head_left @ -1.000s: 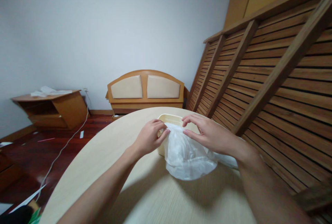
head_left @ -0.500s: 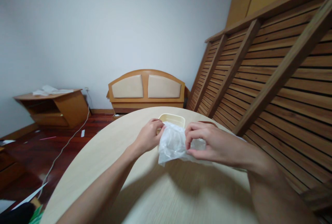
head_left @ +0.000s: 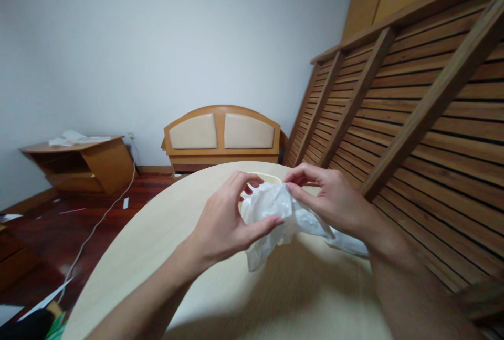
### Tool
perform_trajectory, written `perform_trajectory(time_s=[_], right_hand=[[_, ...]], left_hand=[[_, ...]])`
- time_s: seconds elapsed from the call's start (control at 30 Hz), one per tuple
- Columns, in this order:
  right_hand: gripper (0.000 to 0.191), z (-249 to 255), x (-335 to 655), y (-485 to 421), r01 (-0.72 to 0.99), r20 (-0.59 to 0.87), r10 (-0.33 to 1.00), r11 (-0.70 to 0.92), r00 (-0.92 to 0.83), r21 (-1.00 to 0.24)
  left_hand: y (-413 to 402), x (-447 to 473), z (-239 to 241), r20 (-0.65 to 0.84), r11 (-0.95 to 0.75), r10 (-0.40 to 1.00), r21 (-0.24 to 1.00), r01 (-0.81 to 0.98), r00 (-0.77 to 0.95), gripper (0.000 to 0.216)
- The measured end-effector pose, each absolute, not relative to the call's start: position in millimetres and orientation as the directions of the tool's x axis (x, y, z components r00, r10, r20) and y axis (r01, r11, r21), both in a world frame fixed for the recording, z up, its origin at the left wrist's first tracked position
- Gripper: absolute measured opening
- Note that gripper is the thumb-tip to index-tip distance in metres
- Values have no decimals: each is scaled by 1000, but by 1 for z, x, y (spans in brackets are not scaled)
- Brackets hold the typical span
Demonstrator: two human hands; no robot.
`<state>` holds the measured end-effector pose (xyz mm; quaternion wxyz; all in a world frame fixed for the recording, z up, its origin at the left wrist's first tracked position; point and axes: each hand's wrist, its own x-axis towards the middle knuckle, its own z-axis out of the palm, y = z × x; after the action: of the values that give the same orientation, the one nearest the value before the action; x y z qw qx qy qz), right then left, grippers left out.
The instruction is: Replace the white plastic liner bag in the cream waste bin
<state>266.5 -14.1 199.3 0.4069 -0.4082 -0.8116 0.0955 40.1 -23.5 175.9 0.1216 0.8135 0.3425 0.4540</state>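
Observation:
A thin white plastic bag [head_left: 271, 214] hangs crumpled between both hands above a round pale wooden table [head_left: 165, 235]. My left hand [head_left: 224, 224] pinches the bag's near edge between thumb and fingers. My right hand [head_left: 331, 201] grips the bag's top from the right, fingers closed on it. Behind the bag stands a cream plastic container [head_left: 268, 177]; only its far rim shows. More white plastic [head_left: 348, 243] trails on the table under my right wrist.
A slatted wooden bed frame [head_left: 413, 98] leans along the right. A padded wooden headboard [head_left: 222, 135] stands against the far wall. A low wooden cabinet [head_left: 79, 164] with papers is at the left, and a white cable [head_left: 98, 224] runs over the dark red floor.
Both hands have lifted the bag off the container and drawn it closer. The bag, hanging open a second ago, is now bunched between the fingers.

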Motion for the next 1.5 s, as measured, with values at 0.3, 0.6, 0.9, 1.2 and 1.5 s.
perform_trajectory(time_s=[0.3,0.6,0.9,1.2,1.5], right_hand=[[13,198,262,-14,586,595,761,613,-259,-529],[13,201,252,-21,592,669,657,707,-348,-387],[12,198,248,-22,592,560,744,649,-365,-478],[27,189,248,-34,777,390,784,590,-484,-221],[5,193,254,-42,755,437,721,643,-538,-132]], left_hand=[[-38,46,168,645,-668,679,348,658,349,35],[-46,53,163,690,-698,609,233,677,391,33],[-20,44,163,552,-554,796,500,665,248,17],[10,39,161,501,-509,857,786,351,121,24],[21,30,165,459,-465,885,873,146,71,28]])
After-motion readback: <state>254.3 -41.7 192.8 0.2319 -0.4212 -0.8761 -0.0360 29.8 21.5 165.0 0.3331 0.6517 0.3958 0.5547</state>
